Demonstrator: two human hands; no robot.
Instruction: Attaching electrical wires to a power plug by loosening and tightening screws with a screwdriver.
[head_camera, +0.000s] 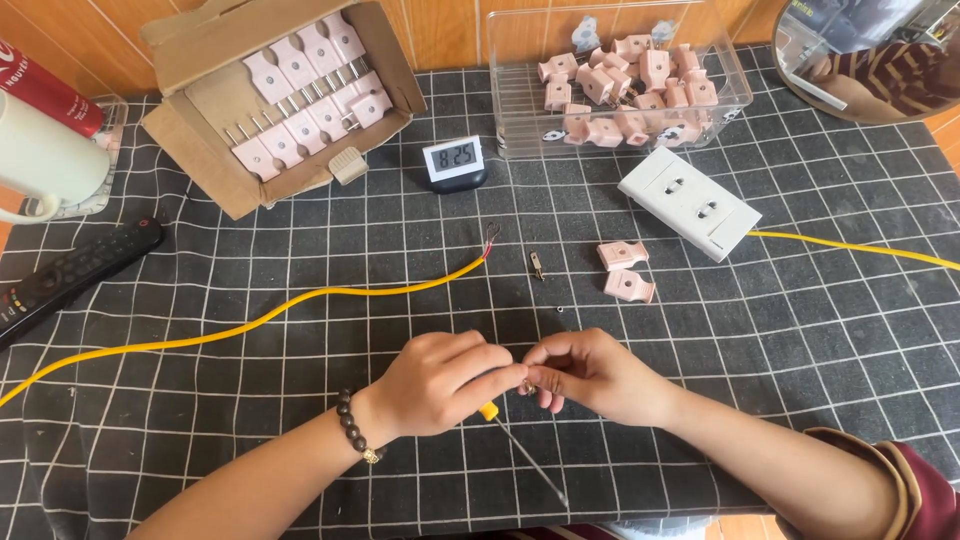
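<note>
My left hand (440, 380) and my right hand (590, 372) meet fingertip to fingertip above the mat, pinching a small metal part between them; the part is mostly hidden. A screwdriver (520, 450) with a yellow collar sticks out below my left hand, shaft pointing toward me. A yellow cable (290, 305) with bared wire ends lies across the mat beyond my hands. A loose metal prong (537, 264) and two pink plug halves (625, 270) lie further out, with a tiny screw (561, 310) nearer.
A cardboard box of pink plugs (300, 100) sits at the back left, a clear bin of plug shells (620, 85) at the back right. A small digital clock (453, 163), a white double socket (690, 203), a remote (70, 275) and a white mug (45, 160) surround the dark grid mat (250, 440).
</note>
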